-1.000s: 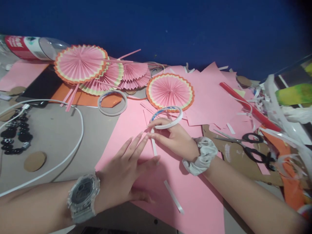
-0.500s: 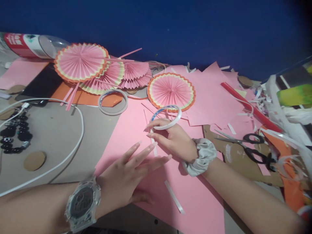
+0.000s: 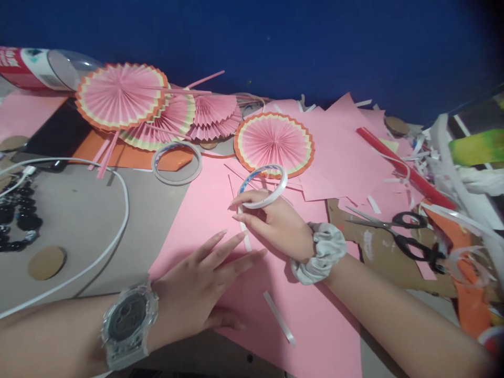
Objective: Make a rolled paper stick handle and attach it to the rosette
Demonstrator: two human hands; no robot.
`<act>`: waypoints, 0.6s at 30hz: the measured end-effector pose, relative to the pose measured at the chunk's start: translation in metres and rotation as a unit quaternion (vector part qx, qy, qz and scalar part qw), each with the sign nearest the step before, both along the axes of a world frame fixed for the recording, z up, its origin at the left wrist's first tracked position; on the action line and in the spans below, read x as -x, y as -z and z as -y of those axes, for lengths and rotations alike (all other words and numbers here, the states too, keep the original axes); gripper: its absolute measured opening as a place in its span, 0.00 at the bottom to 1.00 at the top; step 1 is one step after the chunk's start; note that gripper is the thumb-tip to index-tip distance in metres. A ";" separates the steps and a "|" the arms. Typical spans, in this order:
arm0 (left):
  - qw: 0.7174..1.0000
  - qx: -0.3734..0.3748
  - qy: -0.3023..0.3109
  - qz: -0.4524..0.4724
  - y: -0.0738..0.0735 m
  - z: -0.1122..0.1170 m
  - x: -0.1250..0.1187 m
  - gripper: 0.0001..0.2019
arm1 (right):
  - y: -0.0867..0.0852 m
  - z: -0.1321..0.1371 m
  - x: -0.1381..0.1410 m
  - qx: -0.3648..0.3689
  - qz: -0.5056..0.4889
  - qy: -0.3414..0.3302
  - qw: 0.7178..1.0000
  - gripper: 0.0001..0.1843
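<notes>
Your white tape roll (image 3: 275, 195) is up in your right hand (image 3: 275, 223), tilted over the pink sheet (image 3: 323, 336), with your thumb and index finger closed in to a narrow pinch at its left side. A short tape strip (image 3: 247, 242) runs down from there toward your left hand (image 3: 200, 283). That hand's got its fingers loosely spread and the thumb well apart, and I can't see anything in its grip. The fingertips are right by the end of the strip, but I can't tell if they're touching it. You've also got a loose strip (image 3: 279, 318) lying on the sheet, nearer to you. Just past the roll is a round pleated fan (image 3: 274, 143), pink with a yellow and orange edge, and there's a second tape roll (image 3: 177, 182) lying flat off to the left. Further out, your scissors (image 3: 388, 226) are resting over some cardboard (image 3: 378, 262) on the right. Over on the left of the tabletop (image 3: 149, 210) there's a white cable (image 3: 127, 199) looping near a dark beaded string (image 3: 29, 220).
</notes>
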State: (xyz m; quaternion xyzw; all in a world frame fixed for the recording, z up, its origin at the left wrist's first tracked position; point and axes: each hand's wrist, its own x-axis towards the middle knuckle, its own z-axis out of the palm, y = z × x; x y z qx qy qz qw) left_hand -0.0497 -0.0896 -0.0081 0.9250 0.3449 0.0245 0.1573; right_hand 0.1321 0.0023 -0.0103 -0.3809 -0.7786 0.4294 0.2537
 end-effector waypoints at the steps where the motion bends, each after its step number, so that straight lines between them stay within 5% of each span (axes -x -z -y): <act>1: 1.000 0.000 0.002 0.005 0.001 0.000 0.000 0.39 | 0.000 0.000 0.000 0.000 0.001 -0.001 1.000 0.08; 18: 0.991 0.126 0.044 0.009 0.000 -0.004 0.000 0.48 | -0.001 0.000 0.002 -0.034 0.026 -0.004 0.999 0.09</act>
